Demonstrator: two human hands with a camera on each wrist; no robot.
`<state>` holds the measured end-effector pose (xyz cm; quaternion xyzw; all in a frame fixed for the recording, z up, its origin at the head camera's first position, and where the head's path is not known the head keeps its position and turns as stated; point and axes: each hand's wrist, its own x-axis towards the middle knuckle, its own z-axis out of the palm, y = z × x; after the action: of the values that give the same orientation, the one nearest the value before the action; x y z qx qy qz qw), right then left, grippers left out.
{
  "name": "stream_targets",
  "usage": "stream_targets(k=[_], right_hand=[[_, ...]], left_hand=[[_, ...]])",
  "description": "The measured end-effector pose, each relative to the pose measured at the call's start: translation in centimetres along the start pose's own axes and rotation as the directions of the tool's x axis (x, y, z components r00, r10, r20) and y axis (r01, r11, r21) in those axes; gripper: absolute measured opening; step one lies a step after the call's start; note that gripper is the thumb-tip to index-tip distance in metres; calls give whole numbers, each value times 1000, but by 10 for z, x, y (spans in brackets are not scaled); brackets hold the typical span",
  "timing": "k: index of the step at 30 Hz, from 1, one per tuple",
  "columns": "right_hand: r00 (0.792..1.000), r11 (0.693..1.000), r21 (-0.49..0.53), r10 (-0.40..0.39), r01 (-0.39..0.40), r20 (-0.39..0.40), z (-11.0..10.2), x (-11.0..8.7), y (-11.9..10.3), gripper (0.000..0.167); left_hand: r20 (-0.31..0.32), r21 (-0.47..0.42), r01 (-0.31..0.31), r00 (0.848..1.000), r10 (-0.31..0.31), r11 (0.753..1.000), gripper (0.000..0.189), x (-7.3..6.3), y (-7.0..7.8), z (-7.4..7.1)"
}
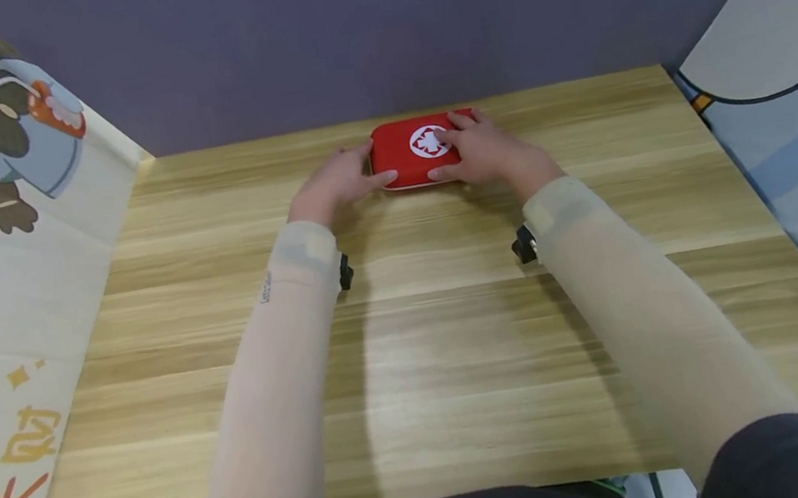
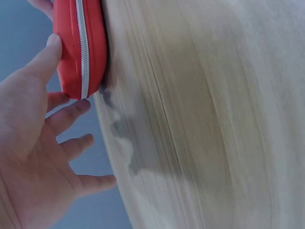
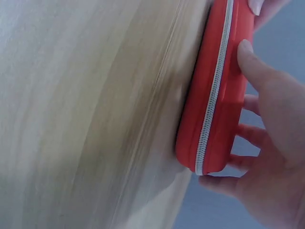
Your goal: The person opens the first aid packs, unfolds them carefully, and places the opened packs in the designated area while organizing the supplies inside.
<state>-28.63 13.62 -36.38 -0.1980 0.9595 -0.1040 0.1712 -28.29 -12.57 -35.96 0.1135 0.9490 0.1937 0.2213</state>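
Observation:
A red zippered first-aid case (image 1: 402, 160) with a white cross emblem lies flat near the table's back edge. At its left end my left hand (image 1: 340, 179) holds the corner, thumb on top and fingertips against the end; in the left wrist view the other fingers of this left hand (image 2: 40, 138) spread away from the case. My right hand (image 1: 488, 151) grips the right end, its thumb near the front edge and its fingers over the top and far side. The silvery zipper (image 3: 213, 93) appears closed along the side seen in the right wrist view.
The wood-grain table (image 1: 449, 343) runs up to a dark blue-purple wall (image 1: 371, 34) just behind the case. Cartoon-printed panels flank it, a white one (image 1: 101, 229) at left and a blue-and-white one (image 1: 772, 149) at right.

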Motion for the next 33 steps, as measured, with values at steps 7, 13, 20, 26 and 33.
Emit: stream_targets(k=[7,13,20,26,33], right_hand=[[999,1000,-20,-5,4,-44,4,-4,-1,84],[999,1000,9,1,-1,-45,7,-6,-1,84],[1000,1000,9,-1,1,-29,11,-17,-3,85],[1000,999,44,18,-19,9,14,-38,-17,82],[999,998,41,47,-47,5,20,-63,-31,82]], left_hand=[[-36,-83,-64,998,61,995,94,5,0,2],[-10,-66,-53,999,52,996,92,5,0,4],[-15,-136,-40,999,39,990,89,-4,5,9],[-14,-204,-13,1000,10,979,89,-28,5,21],[-48,-208,-22,999,12,978,90,-50,11,37]])
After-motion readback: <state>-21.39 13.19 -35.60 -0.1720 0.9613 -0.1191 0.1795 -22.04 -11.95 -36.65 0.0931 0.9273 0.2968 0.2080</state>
